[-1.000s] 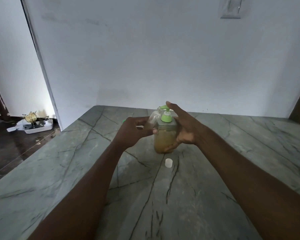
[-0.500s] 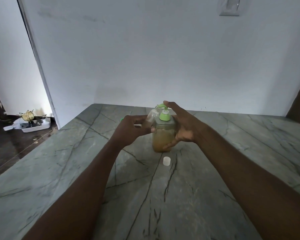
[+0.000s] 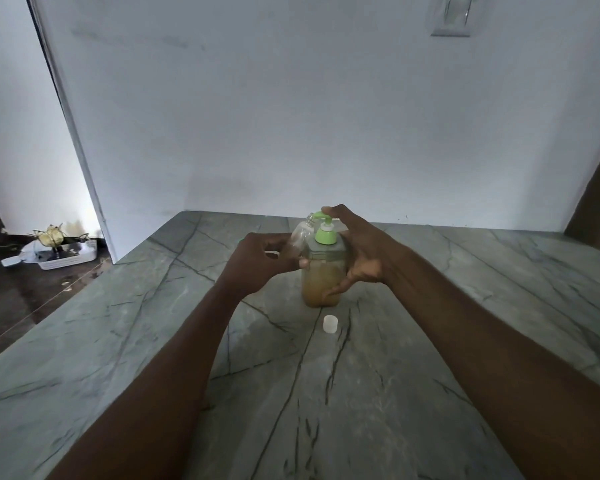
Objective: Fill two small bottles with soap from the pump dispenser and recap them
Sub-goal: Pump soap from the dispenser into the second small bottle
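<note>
Bottle [image 3: 299, 237] tilted in left hand [image 3: 257, 265] grip, mouth at pump dispenser [image 3: 317, 280] spout.

Two arms of one person, seen from the head camera. Left forearm [image 3: 174, 375] and right forearm [image 3: 482, 341]: both bare along their whole visible length, each broad at the lower edge of the view and narrowing to the wrist. Left hand [image 3: 257, 268]: bare, with a smoothly rounded back and a short, pale thumbnail [image 3: 304, 263]. Right hand [image 3: 364, 258]: bare, with faint ridges running across its back toward the knuckles and long, slender fingers [image 3: 333, 211]. Finer surface detail is lost in the dim light.
</note>
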